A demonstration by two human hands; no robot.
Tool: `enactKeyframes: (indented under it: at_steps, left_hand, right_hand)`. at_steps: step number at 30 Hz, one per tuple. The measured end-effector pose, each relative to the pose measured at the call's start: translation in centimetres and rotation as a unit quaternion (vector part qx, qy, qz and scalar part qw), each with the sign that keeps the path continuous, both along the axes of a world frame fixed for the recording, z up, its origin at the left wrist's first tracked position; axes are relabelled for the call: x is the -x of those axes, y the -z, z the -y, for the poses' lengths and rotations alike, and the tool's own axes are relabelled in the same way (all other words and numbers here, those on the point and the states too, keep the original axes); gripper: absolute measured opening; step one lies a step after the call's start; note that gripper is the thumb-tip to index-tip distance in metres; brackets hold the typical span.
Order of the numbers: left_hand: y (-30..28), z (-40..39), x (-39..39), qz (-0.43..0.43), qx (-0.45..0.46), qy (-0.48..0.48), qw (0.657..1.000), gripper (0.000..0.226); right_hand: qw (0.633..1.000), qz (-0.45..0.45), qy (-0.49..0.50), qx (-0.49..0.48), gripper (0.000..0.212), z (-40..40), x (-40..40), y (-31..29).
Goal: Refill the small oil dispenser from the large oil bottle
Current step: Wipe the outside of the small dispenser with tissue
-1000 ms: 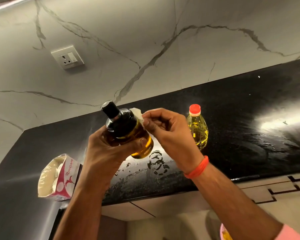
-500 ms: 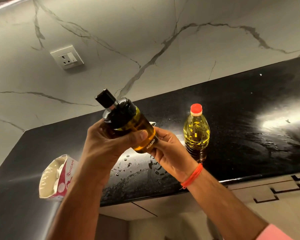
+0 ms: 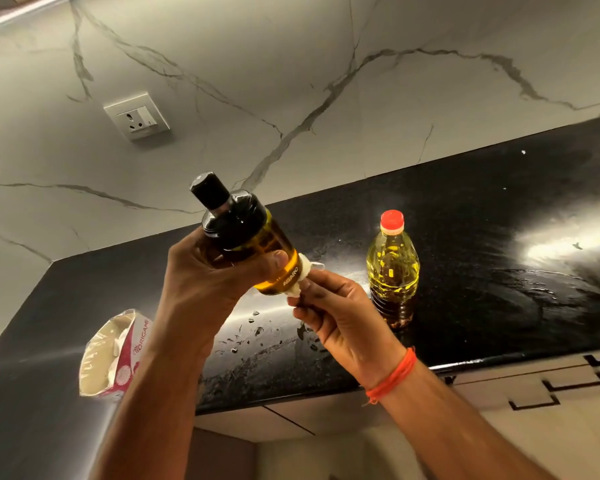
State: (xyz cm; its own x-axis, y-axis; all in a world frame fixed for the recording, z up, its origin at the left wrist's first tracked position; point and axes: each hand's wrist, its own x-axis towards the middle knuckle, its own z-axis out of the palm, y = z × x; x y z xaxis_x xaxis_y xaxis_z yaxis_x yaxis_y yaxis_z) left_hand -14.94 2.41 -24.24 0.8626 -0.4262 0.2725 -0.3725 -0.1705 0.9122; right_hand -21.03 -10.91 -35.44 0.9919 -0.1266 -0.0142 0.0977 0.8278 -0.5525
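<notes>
Both hands busy | left (image 3: pixel 201 289) grips dispenser (image 3: pixel 253 244) — right (image 3: pixel 340 317) presses tissue (image 3: pixel 300 275) underneath

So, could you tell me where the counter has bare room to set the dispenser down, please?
The widest bare stretch of the black counter lies right of the large oil bottle. A narrower patch sits between that bottle and the tissue pack, but it is spotted with droplets under the held dispenser.

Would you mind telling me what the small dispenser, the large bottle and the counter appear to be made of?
Small dispenser: probably amber glass, glossy with sharp highlights, under a shiny black plastic-looking top.
Large bottle: clear ribbed plastic, red plastic cap.
Counter: polished black speckled stone, likely granite, mirroring the light.
</notes>
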Motion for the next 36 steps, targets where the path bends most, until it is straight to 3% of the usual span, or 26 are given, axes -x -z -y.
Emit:
enactKeyframes:
  at_steps: [3, 6, 9, 11, 13, 16, 18, 25, 28, 36]
  left_hand:
    - [0.4, -0.1, -0.1, -0.001, 0.000, -0.004, 1.000, 0.040]
    - [0.9, 0.0, 0.0, -0.021, 0.010, 0.005, 1.000, 0.042]
    - [1.3, 0.4, 0.2, -0.034, 0.022, 0.010, 0.999, 0.050]
    - [1.2, 0.4, 0.3, -0.031, 0.021, 0.005, 0.999, 0.052]
    - [1.1, 0.4, 0.5, -0.027, 0.021, 0.018, 0.999, 0.050]
    - [1.0, 0.3, 1.0, -0.021, 0.013, 0.040, 0.999, 0.043]
    - [0.8, 0.3, 1.2, -0.014, 0.004, 0.039, 0.999, 0.040]
    - [0.7, 0.5, 1.0, -0.018, 0.023, -0.007, 1.000, 0.042]
    - [0.6, 0.5, 1.1, -0.016, 0.032, 0.012, 0.999, 0.041]
    - [0.4, 0.8, 1.5, 0.003, 0.009, 0.035, 0.999, 0.038]
  right_hand:
    - [0.998, 0.001, 0.061, 0.013, 0.015, 0.8, 0.8, -0.4]
    - [0.970, 0.036, 0.141, 0.195, 0.020, 1.4, 1.2, -1.5]
    - [0.873, 0.081, 0.239, 0.419, 0.027, 1.3, 0.9, -2.8]
    - [0.812, 0.102, 0.291, 0.495, 0.032, 1.2, 0.6, -3.3]
    - [0.787, 0.109, 0.310, 0.521, 0.033, 1.5, 0.4, -3.6]
    - [0.787, 0.075, 0.302, 0.533, 0.024, 1.7, 0.3, -3.7]
    - [0.768, 0.067, 0.306, 0.559, 0.024, 1.6, 0.5, -3.7]
    - [0.709, 0.113, 0.310, 0.623, 0.076, -1.7, 2.7, -3.2]
    - [0.715, 0.098, 0.294, 0.627, 0.084, -1.3, 1.8, -3.3]
    - [0.804, 0.074, 0.230, 0.543, 0.068, -0.4, 0.1, -2.4]
